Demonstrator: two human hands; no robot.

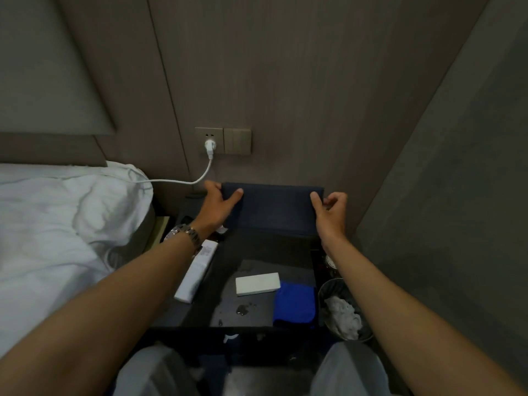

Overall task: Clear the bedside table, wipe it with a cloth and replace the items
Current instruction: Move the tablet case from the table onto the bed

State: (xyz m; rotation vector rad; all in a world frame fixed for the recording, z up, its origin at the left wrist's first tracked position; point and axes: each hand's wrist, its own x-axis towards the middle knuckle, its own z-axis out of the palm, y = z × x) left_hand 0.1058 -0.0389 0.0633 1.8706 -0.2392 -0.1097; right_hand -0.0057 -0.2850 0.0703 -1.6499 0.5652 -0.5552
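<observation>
A dark navy rectangular thing [274, 208], flat like a folder or a folded cloth, stands upright at the back of the black bedside table [200, 307]. My left hand [220, 200] grips its upper left corner, thumb on the front face. My right hand [328, 208] pinches its upper right corner. On the table top lie a white remote [197, 271] at the left, a small white box [257, 283] in the middle and a folded blue cloth [294, 302] at the front right. A few water drops [242, 310] sit near the front edge.
A bed with white bedding [57, 224] lies to the left. A white plug and cable [210, 147] hang from the wall socket above the table. A bin [343, 310] holding crumpled tissue stands at the table's right. A grey wall closes the right side.
</observation>
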